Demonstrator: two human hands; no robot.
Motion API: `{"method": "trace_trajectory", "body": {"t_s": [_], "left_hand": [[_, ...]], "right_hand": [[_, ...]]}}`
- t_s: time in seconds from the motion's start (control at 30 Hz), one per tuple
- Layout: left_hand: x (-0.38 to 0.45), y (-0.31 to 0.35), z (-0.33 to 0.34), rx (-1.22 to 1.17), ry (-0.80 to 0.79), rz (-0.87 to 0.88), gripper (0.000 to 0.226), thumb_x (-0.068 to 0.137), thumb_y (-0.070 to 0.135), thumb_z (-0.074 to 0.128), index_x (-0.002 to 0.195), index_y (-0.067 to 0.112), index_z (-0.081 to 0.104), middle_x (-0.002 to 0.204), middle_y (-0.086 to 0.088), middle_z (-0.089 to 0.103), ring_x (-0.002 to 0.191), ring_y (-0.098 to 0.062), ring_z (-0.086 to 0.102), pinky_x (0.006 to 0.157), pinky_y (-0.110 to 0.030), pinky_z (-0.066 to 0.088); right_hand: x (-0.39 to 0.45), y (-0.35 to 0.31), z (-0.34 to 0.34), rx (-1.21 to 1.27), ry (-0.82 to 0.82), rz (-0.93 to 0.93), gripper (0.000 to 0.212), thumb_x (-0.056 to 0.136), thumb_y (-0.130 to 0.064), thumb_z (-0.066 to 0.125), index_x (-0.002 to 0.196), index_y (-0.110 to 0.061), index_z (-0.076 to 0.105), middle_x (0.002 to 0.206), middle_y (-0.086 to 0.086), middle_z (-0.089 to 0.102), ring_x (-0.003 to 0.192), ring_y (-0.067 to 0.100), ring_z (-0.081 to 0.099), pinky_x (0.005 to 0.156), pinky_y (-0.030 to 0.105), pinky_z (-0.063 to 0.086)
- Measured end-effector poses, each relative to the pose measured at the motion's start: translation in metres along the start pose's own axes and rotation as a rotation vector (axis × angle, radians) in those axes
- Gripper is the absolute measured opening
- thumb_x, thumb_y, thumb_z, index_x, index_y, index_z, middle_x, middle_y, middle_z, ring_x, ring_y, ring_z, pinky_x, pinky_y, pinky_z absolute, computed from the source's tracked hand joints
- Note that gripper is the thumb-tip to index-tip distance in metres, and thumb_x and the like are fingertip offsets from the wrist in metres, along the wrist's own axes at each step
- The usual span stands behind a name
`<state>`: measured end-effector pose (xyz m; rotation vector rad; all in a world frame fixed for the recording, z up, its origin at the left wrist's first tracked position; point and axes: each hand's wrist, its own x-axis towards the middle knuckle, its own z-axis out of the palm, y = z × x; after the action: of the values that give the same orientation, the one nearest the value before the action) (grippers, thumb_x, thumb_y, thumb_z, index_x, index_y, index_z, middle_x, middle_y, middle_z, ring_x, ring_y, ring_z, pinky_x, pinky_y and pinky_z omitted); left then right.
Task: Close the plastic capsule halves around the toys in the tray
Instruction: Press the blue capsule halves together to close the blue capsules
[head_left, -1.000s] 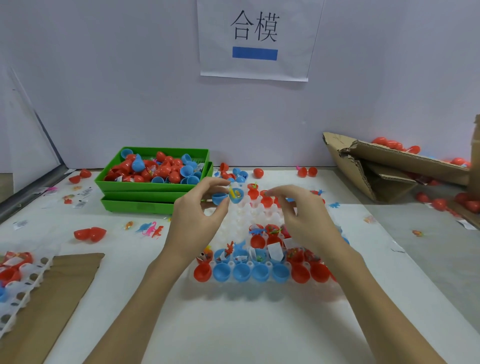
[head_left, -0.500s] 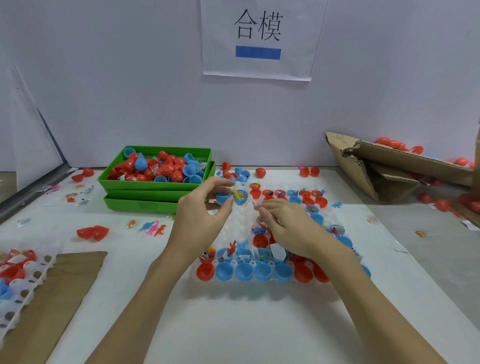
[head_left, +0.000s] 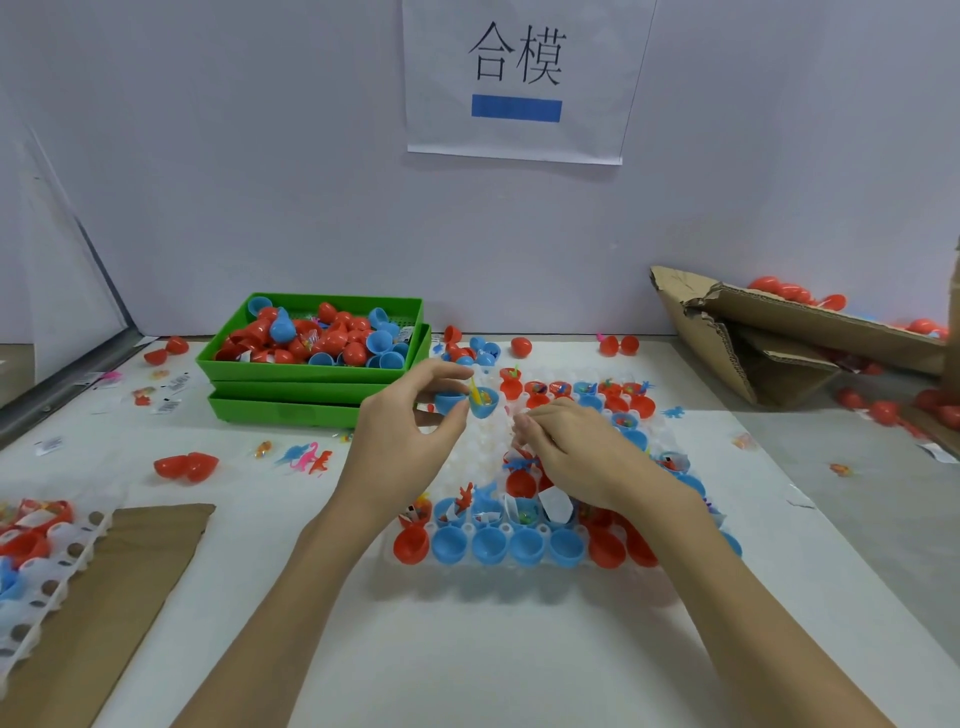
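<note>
Capsule halves fill the white tray (head_left: 524, 564) mid-counter. Right hand (head_left: 576, 452) curls over its middle, grip unclear. Left hand (head_left: 402, 441) pinches an open blue capsule (head_left: 470, 402); the protruding yellow toy (head_left: 477, 389) might jam the closure.

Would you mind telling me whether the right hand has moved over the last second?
Yes. The right hand has dropped from beside the blue capsule half down onto the tray.
</note>
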<state>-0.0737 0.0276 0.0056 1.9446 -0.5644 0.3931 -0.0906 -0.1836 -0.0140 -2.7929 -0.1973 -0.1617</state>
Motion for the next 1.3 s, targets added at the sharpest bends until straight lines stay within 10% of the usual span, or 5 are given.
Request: {"method": "trace_trajectory", "body": {"t_s": [0.53, 0.97, 1.3], "left_hand": [[-0.002, -0.001, 0.005, -0.072, -0.037, -0.011, 0.029, 0.094, 0.006, 0.072, 0.115, 0.026, 0.071, 0.105, 0.016, 0.073, 0.105, 0.002, 0.066, 0.085, -0.013, 0.057], [-0.012, 0.007, 0.02, -0.128, -0.08, 0.02, 0.029, 0.093, 0.005, 0.074, 0.115, 0.023, 0.073, 0.11, 0.011, 0.074, 0.11, -0.002, 0.067, 0.084, -0.016, 0.059], [-0.014, 0.009, 0.022, -0.113, -0.068, 0.047, 0.033, 0.091, 0.004, 0.076, 0.12, 0.02, 0.071, 0.114, 0.008, 0.071, 0.112, -0.002, 0.065, 0.085, -0.016, 0.059]], "right_hand": [[-0.013, -0.018, -0.024, 0.779, 0.532, 0.031, 0.014, 0.091, -0.013, 0.076, 0.104, -0.02, 0.078, 0.094, -0.018, 0.075, 0.084, 0.0, 0.073, 0.07, 0.011, 0.055], [-0.016, -0.029, -0.008, 0.519, 0.66, 0.093, 0.015, 0.088, -0.022, 0.079, 0.103, -0.022, 0.076, 0.085, -0.023, 0.066, 0.085, -0.01, 0.066, 0.07, 0.006, 0.053], [-0.019, -0.028, -0.012, 0.916, 0.454, 0.245, 0.012, 0.085, -0.028, 0.083, 0.095, -0.026, 0.077, 0.079, -0.013, 0.076, 0.078, -0.004, 0.071, 0.061, 0.009, 0.053]]}}
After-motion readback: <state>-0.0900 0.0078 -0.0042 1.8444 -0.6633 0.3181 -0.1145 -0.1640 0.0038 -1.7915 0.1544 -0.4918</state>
